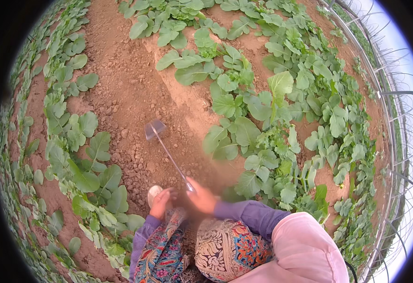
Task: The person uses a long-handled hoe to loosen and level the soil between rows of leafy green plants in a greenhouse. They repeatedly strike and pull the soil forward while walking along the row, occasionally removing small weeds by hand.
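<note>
My right hand [201,198] grips the handle of a small hand hoe [171,158]. Its thin metal shaft slants up and left to a flat blade [154,129], which hovers over or touches the loose soil; I cannot tell which. Loosely bent over my knee, my left hand [161,203] shows nothing in its grasp. Just beyond it pokes out the pale toe of a shoe [153,194]. Patterned fabric [164,247] covers my legs, and purple sleeves [250,214] cover my forearms. A dusty blur partly hides the ground around my right hand.
Leafy green plants [247,132] grow in a row on a raised soil bed at right, close to my right forearm. Another row of plants [97,177] runs along the left. Between them lies a furrow of crumbly soil [121,88]. Curved metal frame hoops [397,116] line the far right.
</note>
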`<move>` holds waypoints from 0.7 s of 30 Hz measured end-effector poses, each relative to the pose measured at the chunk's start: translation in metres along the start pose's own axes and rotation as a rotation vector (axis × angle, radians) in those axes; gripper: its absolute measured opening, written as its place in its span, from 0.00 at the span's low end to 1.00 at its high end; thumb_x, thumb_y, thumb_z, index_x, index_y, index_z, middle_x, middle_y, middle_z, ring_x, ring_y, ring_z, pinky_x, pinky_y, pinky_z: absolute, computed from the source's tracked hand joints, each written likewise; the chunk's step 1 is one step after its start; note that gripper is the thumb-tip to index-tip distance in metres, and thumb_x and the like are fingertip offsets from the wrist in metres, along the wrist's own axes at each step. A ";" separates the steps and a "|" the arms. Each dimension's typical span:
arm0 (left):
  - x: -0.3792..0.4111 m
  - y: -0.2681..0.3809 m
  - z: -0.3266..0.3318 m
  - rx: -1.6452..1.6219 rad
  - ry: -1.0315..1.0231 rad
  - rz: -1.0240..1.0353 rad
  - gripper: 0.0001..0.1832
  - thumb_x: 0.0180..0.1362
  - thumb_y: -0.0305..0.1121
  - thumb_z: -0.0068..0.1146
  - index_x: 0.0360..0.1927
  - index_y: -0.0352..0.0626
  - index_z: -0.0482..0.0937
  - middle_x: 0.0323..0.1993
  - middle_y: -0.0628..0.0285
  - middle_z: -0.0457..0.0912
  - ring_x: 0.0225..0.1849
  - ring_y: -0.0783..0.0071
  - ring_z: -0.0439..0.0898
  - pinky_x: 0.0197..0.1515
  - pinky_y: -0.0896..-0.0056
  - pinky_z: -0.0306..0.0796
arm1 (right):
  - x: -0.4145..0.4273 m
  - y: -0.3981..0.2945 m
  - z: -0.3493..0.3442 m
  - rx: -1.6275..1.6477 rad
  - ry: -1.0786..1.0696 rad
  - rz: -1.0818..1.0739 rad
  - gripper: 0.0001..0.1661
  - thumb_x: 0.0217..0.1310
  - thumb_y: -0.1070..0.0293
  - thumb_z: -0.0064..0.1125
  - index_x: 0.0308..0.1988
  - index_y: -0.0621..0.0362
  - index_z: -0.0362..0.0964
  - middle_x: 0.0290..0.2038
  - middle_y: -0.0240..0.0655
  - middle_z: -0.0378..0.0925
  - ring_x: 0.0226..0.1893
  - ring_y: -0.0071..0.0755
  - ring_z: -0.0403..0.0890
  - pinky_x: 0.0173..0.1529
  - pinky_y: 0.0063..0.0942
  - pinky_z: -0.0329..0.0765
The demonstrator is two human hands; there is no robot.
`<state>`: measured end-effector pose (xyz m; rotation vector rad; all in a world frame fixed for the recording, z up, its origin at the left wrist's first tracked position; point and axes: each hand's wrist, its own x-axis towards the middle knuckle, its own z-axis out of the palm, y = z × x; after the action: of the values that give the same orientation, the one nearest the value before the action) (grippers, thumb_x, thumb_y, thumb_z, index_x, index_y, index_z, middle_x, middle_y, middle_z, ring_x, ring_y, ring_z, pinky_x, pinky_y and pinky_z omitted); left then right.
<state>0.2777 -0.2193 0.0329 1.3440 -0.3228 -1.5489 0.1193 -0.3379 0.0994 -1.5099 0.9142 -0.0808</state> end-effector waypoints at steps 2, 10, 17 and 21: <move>-0.001 0.021 0.011 -0.144 -0.067 -0.063 0.29 0.58 0.50 0.34 0.54 0.37 0.57 0.44 0.58 0.71 0.40 0.71 0.72 0.41 0.71 0.67 | 0.023 -0.016 0.014 0.037 0.030 -0.052 0.32 0.55 0.65 0.44 0.58 0.59 0.44 0.42 0.52 0.69 0.40 0.45 0.73 0.45 0.32 0.68; -0.005 0.030 -0.007 0.109 0.339 -0.185 0.10 0.55 0.32 0.40 0.37 0.36 0.67 0.24 0.60 0.73 0.20 0.77 0.72 0.21 0.77 0.68 | 0.016 0.027 0.041 -0.174 -0.626 -0.193 0.34 0.53 0.56 0.45 0.57 0.54 0.45 0.39 0.52 0.70 0.38 0.54 0.72 0.44 0.39 0.68; 0.005 0.103 -0.015 0.711 0.376 0.226 0.25 0.52 0.25 0.42 0.56 0.43 0.55 0.15 0.67 0.67 0.12 0.82 0.66 0.12 0.80 0.61 | -0.022 0.189 0.047 -0.415 -0.500 -0.177 0.27 0.49 0.68 0.45 0.53 0.52 0.57 0.36 0.51 0.72 0.36 0.51 0.73 0.41 0.40 0.69; -0.040 0.082 -0.011 0.495 0.187 -0.325 0.27 0.54 0.28 0.41 0.58 0.45 0.50 0.21 0.61 0.71 0.18 0.73 0.72 0.21 0.73 0.69 | -0.020 0.223 0.047 -0.338 -0.415 -0.321 0.28 0.47 0.72 0.43 0.53 0.52 0.56 0.38 0.48 0.70 0.35 0.50 0.73 0.38 0.40 0.69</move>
<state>0.3226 -0.2199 0.1128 1.9948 -0.4015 -1.6525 0.0240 -0.2602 -0.0931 -1.8876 0.3583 0.1588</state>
